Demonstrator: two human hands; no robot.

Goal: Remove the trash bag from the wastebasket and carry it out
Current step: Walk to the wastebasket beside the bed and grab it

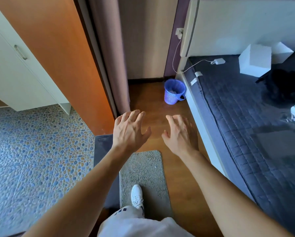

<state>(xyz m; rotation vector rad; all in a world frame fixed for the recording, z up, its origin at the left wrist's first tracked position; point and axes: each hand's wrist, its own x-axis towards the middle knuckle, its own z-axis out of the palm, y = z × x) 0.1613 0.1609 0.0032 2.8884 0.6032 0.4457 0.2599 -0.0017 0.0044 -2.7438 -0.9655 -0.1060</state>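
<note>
A small purple lattice wastebasket stands on the wooden floor in the far corner, against the bed frame. A purple trash bag lines it, folded over the rim, with pale scraps inside. My left hand and my right hand are stretched out in front of me, palms down, fingers spread, holding nothing. Both hands hover well short of the basket, over the floor.
A bed with a dark quilted cover runs along the right. An orange door and a curtain bound the left. A grey mat lies underfoot; my white shoe rests on it. A charger cable hangs near the basket.
</note>
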